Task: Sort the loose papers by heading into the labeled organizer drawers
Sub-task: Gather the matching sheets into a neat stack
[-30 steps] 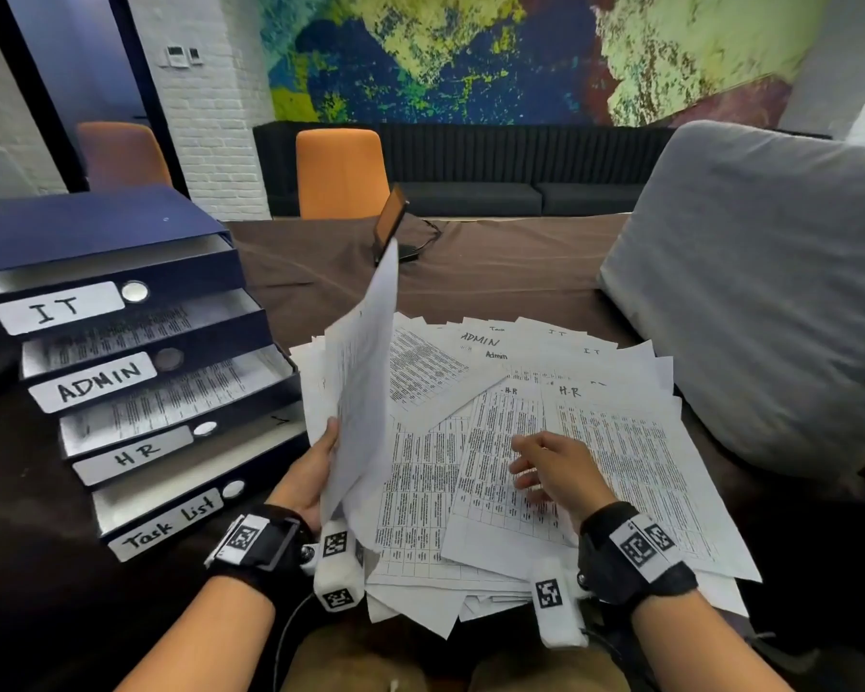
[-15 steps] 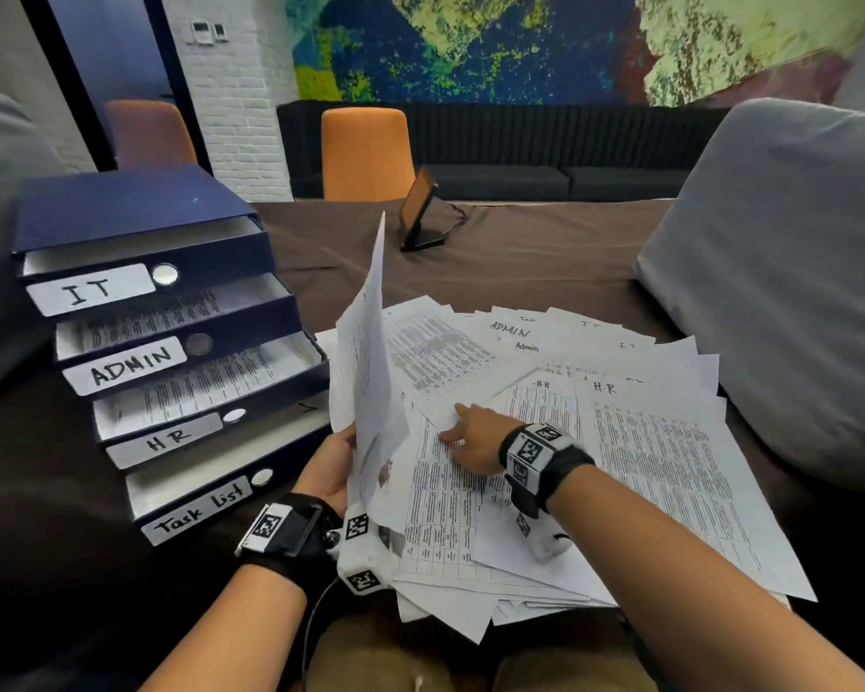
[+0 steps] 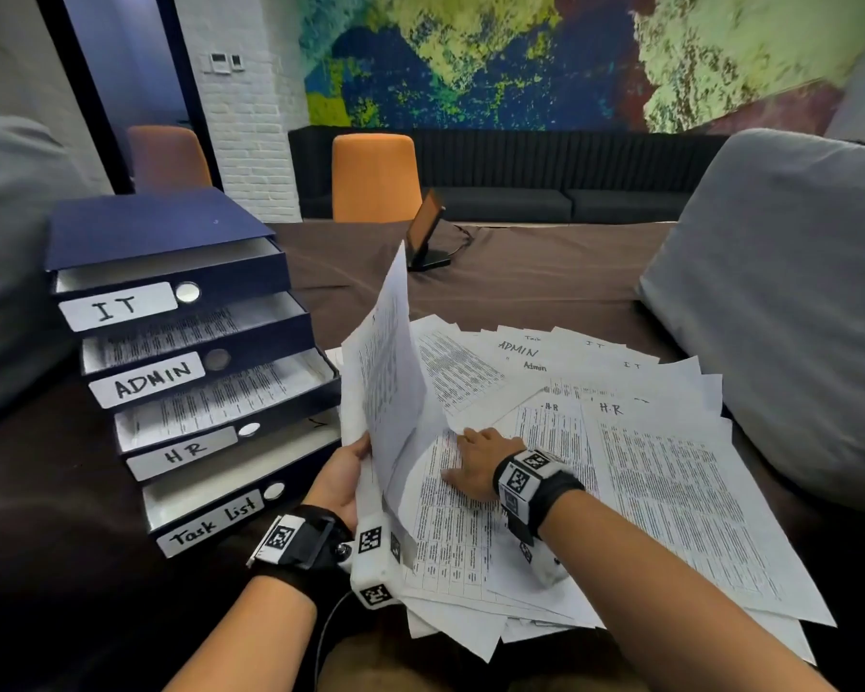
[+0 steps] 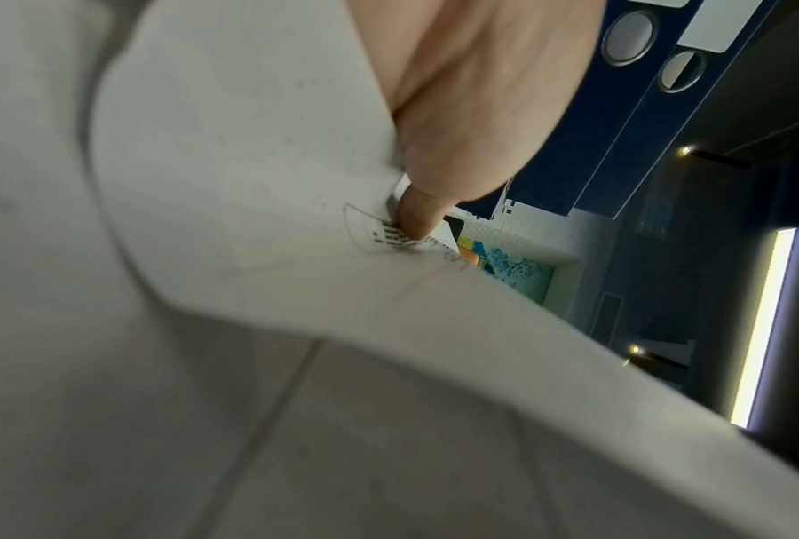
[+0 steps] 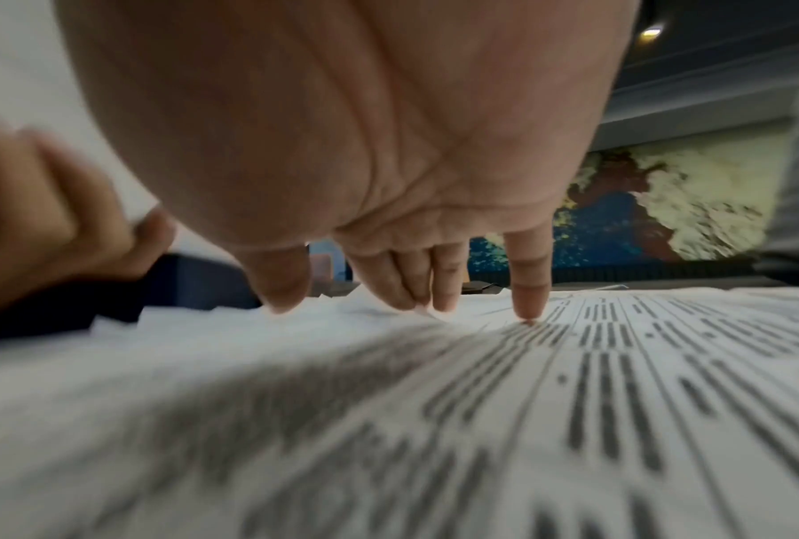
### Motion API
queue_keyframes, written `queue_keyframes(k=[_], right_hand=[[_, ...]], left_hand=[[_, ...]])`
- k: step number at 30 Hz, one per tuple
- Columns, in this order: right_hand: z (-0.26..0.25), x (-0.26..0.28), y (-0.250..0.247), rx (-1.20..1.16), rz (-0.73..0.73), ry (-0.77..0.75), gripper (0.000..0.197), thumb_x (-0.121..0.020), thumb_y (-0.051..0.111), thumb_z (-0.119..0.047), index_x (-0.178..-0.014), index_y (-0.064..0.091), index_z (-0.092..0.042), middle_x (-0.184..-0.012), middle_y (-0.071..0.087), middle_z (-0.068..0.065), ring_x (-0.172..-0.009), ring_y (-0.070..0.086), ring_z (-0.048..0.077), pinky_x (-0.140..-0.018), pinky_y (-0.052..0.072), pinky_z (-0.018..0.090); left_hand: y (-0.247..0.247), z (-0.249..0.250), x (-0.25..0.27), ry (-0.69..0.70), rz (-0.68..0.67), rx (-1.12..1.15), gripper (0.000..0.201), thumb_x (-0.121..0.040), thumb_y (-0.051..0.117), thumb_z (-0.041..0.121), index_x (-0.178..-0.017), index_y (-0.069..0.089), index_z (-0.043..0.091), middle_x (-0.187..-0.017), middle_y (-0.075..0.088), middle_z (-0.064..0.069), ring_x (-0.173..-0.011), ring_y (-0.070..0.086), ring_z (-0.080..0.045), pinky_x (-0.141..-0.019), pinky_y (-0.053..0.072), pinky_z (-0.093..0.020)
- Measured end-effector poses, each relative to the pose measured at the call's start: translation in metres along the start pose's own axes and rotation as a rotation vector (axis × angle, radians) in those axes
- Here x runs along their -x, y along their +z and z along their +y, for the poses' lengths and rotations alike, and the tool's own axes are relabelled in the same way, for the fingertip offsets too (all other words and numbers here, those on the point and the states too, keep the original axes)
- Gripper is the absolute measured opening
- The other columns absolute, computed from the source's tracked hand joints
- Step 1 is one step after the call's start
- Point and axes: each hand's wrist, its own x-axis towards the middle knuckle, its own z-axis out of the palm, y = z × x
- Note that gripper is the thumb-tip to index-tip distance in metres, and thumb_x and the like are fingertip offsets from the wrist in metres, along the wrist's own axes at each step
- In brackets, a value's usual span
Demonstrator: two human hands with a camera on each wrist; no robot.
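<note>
Papers: left hand grips raised sheets; right hand presses flat, fingers extended.

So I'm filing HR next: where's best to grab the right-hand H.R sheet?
Probably the H.R sheet by its near right corner, from the right: it lies flat on top of the pile, that corner overhangs, and the right hand rests just left.

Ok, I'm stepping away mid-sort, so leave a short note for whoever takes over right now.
Left hand grips a few raised sheets, heading unreadable.
Right hand lies open, fingertips on the loose pile.
Organizer stands to the left; ADMIN drawer and HR drawer already hold printed papers.
Left: file the raised sheets, then the ADMIN, HR, IT and Task pages in the pile.
</note>
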Motion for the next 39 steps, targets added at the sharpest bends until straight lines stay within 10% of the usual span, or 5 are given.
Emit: queue_keyframes(k=[5, 9, 15, 32, 39], right_hand=[[0.017, 0.006, -0.029, -0.476, 0.319, 0.065, 0.031, -0.098, 0.047, -0.043, -0.109, 0.058, -0.015, -0.108, 0.065, 0.0, -0.091, 0.065, 0.019, -0.076, 0.055, 0.032], [0.059, 0.027, -0.083, -0.611, 0.751, 0.269, 0.034, -0.094, 0.06, -0.025, -0.126, 0.064, -0.014, -0.126, 0.065, 0.005, -0.117, 0.06, 0.025, -0.098, 0.045, 0.033], [0.088, 0.054, -0.106, -0.879, 1.197, 0.205, 0.025, -0.085, 0.06, -0.006, -0.107, 0.068, -0.015, -0.086, 0.066, -0.003, -0.079, 0.062, 0.017, -0.082, 0.054, 0.032], [-0.035, 0.109, 0.038, -0.421, 0.504, -0.401, 0.027, -0.095, 0.051, -0.035, -0.108, 0.072, -0.025, -0.102, 0.063, -0.006, -0.089, 0.06, 0.015, -0.075, 0.041, 0.027], [0.02, 0.098, -0.002, -0.881, 0.699, 0.079, 0.047, -0.091, 0.067, -0.044, -0.132, 0.055, -0.026, -0.138, 0.052, -0.008, -0.127, 0.048, 0.011, -0.11, 0.038, 0.034]], left_hand=[[-0.025, -0.002, -0.032, -0.032, 0.075, -0.077, 0.05, -0.103, 0.048, 0.041, -0.139, 0.058, 0.009, -0.14, 0.057, -0.02, -0.117, 0.06, -0.039, -0.114, 0.037, -0.056], [-0.033, -0.003, -0.044, -0.017, 0.096, -0.173, 0.045, -0.103, 0.049, 0.035, -0.135, 0.06, 0.005, -0.138, 0.058, -0.024, -0.122, 0.056, -0.039, -0.112, 0.038, -0.057], [-0.04, -0.009, -0.059, 0.057, 0.222, -0.528, 0.03, -0.1, 0.056, 0.011, -0.126, 0.061, -0.003, -0.114, 0.071, -0.023, -0.108, 0.068, -0.042, -0.101, 0.049, -0.06], [-0.028, -0.028, -0.055, 0.068, 0.053, -0.49, 0.042, -0.097, 0.064, 0.032, -0.129, 0.063, 0.004, -0.12, 0.07, -0.021, -0.113, 0.066, -0.04, -0.104, 0.047, -0.056], [-0.018, -0.008, -0.043, 0.257, 0.016, -0.584, 0.034, -0.094, 0.067, 0.013, -0.127, 0.063, 0.009, -0.117, 0.073, -0.015, -0.108, 0.069, -0.034, -0.102, 0.05, -0.056]])
